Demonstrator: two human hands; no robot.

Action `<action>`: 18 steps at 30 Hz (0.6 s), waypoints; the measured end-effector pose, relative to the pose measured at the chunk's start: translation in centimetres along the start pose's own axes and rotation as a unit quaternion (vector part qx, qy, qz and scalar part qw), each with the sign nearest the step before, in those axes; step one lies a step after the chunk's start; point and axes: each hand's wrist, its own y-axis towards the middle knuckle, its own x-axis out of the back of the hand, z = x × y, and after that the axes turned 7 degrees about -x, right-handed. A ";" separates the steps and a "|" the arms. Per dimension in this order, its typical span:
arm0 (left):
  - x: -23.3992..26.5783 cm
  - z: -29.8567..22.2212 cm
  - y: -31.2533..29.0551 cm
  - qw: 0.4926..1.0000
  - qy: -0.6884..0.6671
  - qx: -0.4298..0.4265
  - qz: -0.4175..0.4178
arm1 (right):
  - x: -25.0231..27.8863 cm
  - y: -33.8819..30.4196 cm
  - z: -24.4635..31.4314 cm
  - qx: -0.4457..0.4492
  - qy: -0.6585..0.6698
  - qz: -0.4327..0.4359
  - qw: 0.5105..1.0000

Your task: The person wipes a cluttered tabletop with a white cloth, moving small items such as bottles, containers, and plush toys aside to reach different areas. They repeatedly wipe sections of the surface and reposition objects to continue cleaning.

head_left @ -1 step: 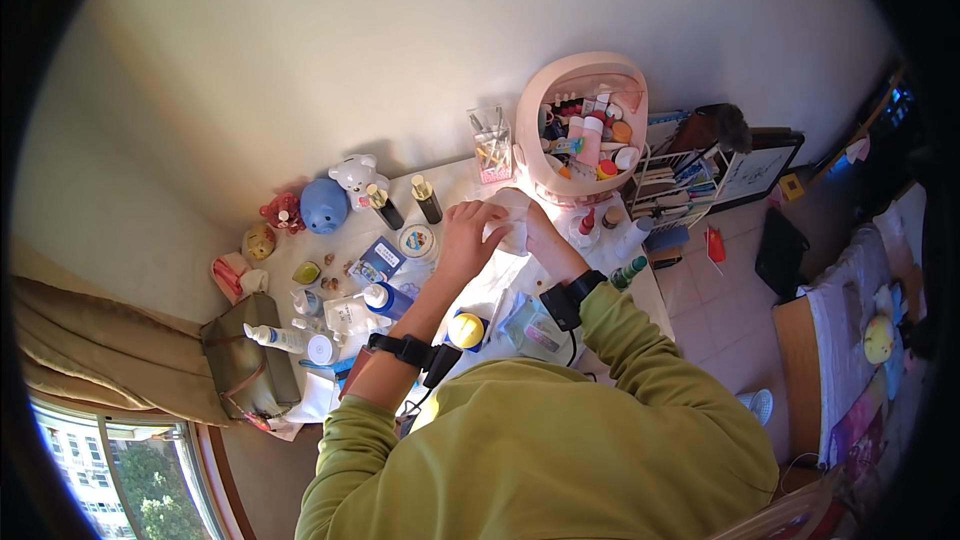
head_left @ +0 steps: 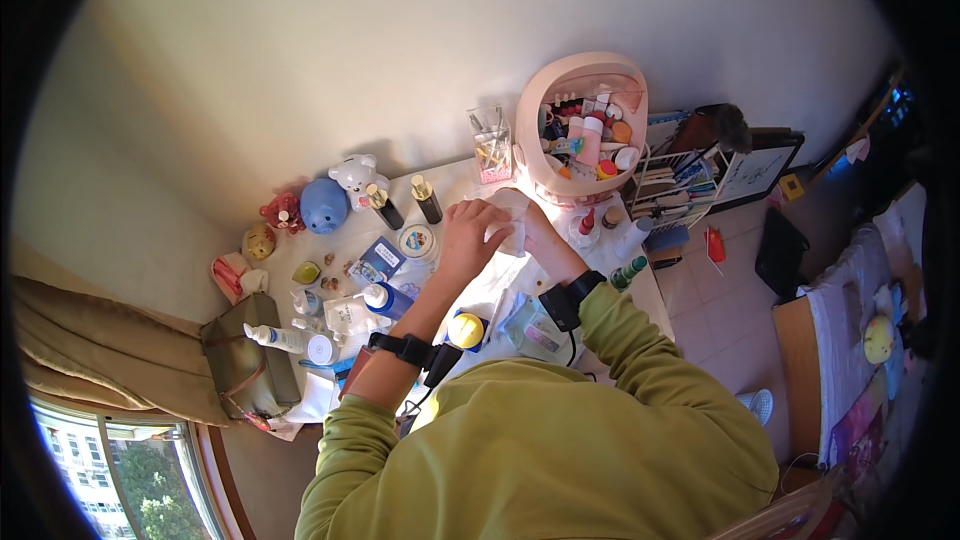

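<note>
Near the far edge of the table, both of my hands meet at a thin, white, tissue-like sheet (head_left: 512,208). My left hand (head_left: 470,237) is closed on its left side, thumb and fingers bent against it. My right hand (head_left: 540,237) holds it from the right, with most of those fingers hidden behind it. A round white tin with a coloured lid (head_left: 416,240) lies left of my left hand. Two dark bottles with gold tops (head_left: 427,200) stand beyond it. Right of my right hand is a clear bottle with a red pump (head_left: 585,224).
A pink cosmetics case (head_left: 530,130) stands behind my hands, beside a clear brush holder (head_left: 491,145). A blue bottle (head_left: 388,300), a yellow-lidded jar (head_left: 465,331) and a clear pack (head_left: 537,328) lie nearer. A blue piggy bank (head_left: 324,206) sits far left. A wire rack (head_left: 690,180) adjoins on the right.
</note>
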 end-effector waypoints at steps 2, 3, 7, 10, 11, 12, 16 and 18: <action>-0.2 -0.2 0.1 1.000 0.007 -0.018 0.006 | -1.0 -0.5 0.2 -0.011 -0.015 -0.012 1.000; -0.3 -0.3 0.1 1.000 0.010 -0.026 0.009 | -1.3 -0.7 0.3 -0.003 -0.024 -0.005 1.000; -0.4 0.0 -0.2 0.999 0.003 -0.024 0.023 | -1.3 -0.7 0.7 -0.012 -0.019 -0.017 1.000; -0.3 0.5 -0.3 0.999 0.009 -0.003 0.043 | -0.7 -0.6 0.8 -0.024 0.001 -0.014 1.000; -0.3 0.6 -0.2 0.999 0.015 0.001 0.036 | -0.6 -0.6 0.7 -0.028 0.007 -0.021 0.999; -0.3 0.7 -0.1 0.999 0.020 0.006 0.029 | -0.5 -0.6 0.6 -0.035 0.023 -0.032 0.999; -0.2 0.9 0.1 0.997 0.038 -0.031 0.062 | -0.7 -0.5 0.1 -0.035 0.003 0.003 0.999; -0.3 1.0 0.1 0.996 0.038 -0.027 0.073 | -0.8 -0.3 0.0 -0.015 0.011 0.002 1.000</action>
